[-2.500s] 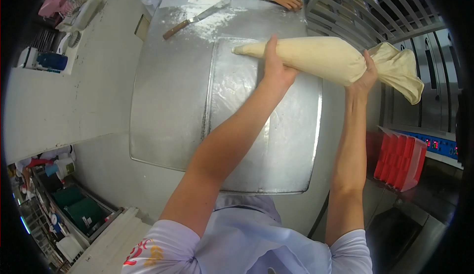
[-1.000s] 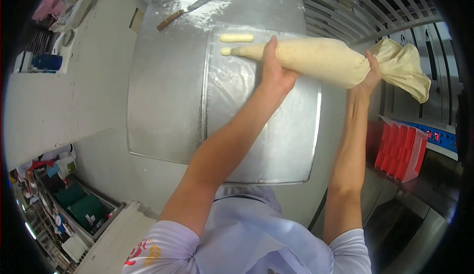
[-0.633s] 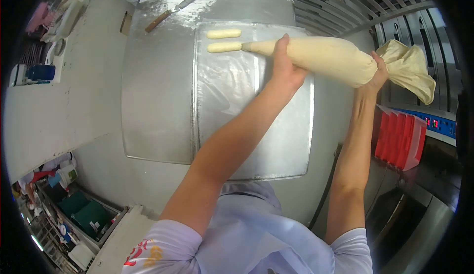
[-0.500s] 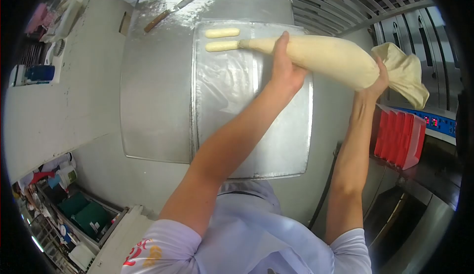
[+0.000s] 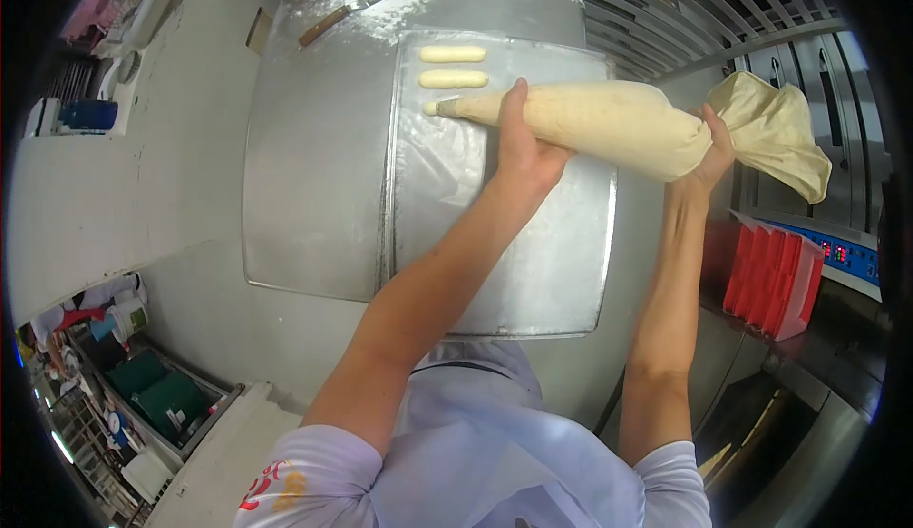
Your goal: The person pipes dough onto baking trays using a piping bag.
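Over a metal tray [image 5: 533,271] on the desk [image 5: 314,166], the left hand [image 5: 528,152] cradles a full piping bag [image 5: 609,124] and the right hand [image 5: 711,152] grips its gathered end, the nozzle [image 5: 445,107] pointing toward the tray's left edge, bare surface below.

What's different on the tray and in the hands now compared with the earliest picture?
Two pale strips now lie on the tray, with a third bead just begun. The nozzle has shifted nearer the person, below them. Unchanged: left hand and right hand both grip the piping bag.
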Action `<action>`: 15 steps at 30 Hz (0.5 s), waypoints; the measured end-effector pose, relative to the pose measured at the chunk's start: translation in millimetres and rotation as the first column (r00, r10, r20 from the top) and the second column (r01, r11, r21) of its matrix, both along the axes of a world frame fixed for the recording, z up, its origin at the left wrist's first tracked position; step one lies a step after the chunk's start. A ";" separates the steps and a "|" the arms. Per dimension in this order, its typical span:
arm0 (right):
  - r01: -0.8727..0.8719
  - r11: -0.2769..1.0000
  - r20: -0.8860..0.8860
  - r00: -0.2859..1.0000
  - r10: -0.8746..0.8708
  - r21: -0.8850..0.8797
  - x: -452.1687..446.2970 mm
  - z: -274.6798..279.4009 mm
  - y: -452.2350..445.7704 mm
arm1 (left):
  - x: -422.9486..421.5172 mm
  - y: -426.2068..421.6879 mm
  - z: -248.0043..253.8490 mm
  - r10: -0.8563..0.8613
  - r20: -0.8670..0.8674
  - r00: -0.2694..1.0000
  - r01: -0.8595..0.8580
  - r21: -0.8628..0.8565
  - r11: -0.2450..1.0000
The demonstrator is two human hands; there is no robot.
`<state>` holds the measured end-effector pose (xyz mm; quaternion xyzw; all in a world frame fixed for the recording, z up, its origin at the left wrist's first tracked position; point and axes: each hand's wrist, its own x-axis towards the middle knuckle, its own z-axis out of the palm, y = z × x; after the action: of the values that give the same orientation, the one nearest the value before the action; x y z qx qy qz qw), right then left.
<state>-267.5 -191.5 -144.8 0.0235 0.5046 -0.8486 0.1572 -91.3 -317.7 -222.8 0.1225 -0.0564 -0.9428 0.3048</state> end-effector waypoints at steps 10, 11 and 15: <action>-0.042 0.999 -0.042 0.998 0.043 0.025 -33.1 0.3 37.5 | -32.0 23.7 -3.6 -0.016 -0.110 0.994 0.010 -0.052 0.999; -0.125 0.992 -0.041 0.991 0.126 0.011 -42.3 0.1 47.9 | -33.3 26.9 3.7 -0.026 -0.099 0.995 0.025 -0.006 1.000; -0.187 0.980 -0.084 0.980 0.181 -0.065 -55.1 -8.7 75.2 | -29.3 33.4 32.1 -0.124 0.020 0.992 0.112 0.313 0.943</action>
<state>-322.6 -116.2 -153.5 -0.0621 0.4790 -0.8485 0.2162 -120.6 -284.3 -190.7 0.1843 0.0798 -0.9538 0.2235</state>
